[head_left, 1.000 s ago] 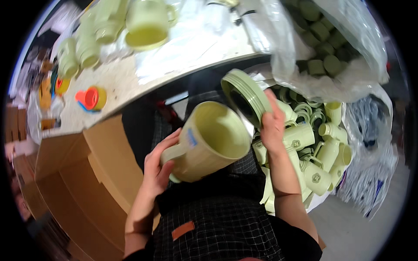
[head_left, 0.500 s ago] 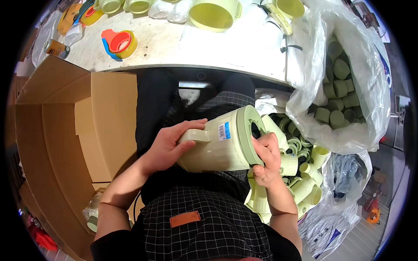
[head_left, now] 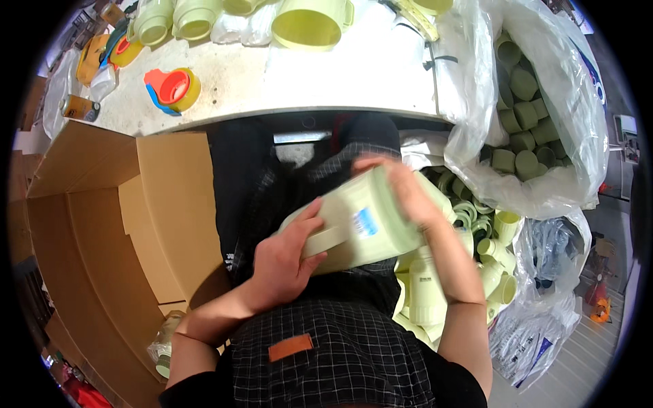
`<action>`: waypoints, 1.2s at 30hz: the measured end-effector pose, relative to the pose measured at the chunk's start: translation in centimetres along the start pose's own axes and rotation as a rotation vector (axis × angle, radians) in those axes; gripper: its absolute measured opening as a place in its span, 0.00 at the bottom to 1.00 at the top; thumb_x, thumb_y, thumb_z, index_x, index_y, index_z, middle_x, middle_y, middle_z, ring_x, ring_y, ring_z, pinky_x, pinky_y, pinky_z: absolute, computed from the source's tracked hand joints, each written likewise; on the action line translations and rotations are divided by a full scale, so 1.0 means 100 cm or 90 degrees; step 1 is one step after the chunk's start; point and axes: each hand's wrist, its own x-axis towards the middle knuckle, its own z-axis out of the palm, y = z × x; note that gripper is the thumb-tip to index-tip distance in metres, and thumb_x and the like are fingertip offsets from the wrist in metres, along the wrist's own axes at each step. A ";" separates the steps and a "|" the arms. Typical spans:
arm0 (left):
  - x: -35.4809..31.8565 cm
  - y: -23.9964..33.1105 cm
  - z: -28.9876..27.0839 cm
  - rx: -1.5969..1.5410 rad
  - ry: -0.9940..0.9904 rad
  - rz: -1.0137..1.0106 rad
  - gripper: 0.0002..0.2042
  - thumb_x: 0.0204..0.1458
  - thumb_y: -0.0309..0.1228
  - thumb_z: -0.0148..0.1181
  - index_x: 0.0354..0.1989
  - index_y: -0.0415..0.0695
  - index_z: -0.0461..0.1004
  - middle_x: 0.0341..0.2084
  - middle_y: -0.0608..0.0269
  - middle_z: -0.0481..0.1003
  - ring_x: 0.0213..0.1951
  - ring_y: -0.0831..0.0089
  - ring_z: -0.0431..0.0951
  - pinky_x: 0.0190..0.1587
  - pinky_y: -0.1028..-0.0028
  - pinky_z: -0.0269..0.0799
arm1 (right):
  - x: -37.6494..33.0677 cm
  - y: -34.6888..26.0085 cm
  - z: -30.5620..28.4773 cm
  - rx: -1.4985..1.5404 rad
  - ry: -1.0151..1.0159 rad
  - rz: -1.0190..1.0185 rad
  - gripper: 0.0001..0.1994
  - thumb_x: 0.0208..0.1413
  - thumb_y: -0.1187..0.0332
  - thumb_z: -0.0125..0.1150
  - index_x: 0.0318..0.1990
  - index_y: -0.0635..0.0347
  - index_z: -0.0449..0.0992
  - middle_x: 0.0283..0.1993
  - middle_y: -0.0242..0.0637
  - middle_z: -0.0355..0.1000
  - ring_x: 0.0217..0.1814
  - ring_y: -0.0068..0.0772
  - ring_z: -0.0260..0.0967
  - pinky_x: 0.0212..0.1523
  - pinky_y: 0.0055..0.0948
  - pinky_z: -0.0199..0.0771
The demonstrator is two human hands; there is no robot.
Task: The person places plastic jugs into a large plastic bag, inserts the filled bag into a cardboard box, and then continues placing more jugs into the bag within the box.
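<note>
A big pale green jug [head_left: 345, 251] lies tilted across my lap, its lidded end toward the right. My left hand [head_left: 282, 262] is closed round its handle [head_left: 325, 240], fingers wrapped over it. A white and blue label [head_left: 365, 222] shows on its side. My right hand [head_left: 401, 182] grips the far upper edge of the green lid [head_left: 400, 221], with the palm over the end. That hand and the lid are smeared by motion, and the lid's opening is hidden from view.
An open cardboard box [head_left: 95, 265] stands at my left. On the right are a heap of pale green bottles [head_left: 425, 292] and a clear bag [head_left: 469, 153] of darker green cups [head_left: 525, 115]. The white table [head_left: 231, 81] ahead holds a tape dispenser [head_left: 178, 88] and green mugs [head_left: 309, 27].
My right hand has moved from the lid's near side up to its far edge. The jug has turned a little in my lap, and my left hand has shifted nearer me on the handle.
</note>
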 end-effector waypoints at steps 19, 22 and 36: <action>0.319 -0.109 0.024 0.404 0.056 0.111 0.15 0.51 0.27 0.64 0.47 0.38 0.75 0.42 0.54 0.79 0.44 0.56 0.77 0.50 0.64 0.72 | 0.025 0.008 -0.022 0.196 0.067 0.031 0.15 0.64 0.68 0.55 0.55 0.66 0.75 0.46 0.44 0.79 0.49 0.42 0.78 0.49 0.34 0.76; 0.325 -0.099 0.019 -0.003 0.019 -0.146 0.09 0.59 0.31 0.58 0.40 0.36 0.76 0.36 0.56 0.80 0.39 0.66 0.79 0.47 0.69 0.73 | 0.034 0.021 -0.021 0.255 0.170 0.009 0.14 0.61 0.74 0.60 0.53 0.65 0.76 0.45 0.43 0.79 0.47 0.35 0.78 0.46 0.31 0.77; 0.199 -0.038 0.036 -0.253 -0.001 -0.086 0.10 0.53 0.16 0.61 0.39 0.42 0.69 0.30 0.69 0.73 0.35 0.78 0.75 0.43 0.73 0.74 | 0.051 0.012 -0.010 0.361 0.257 0.070 0.09 0.53 0.79 0.66 0.42 0.66 0.77 0.43 0.36 0.78 0.45 0.24 0.74 0.45 0.28 0.76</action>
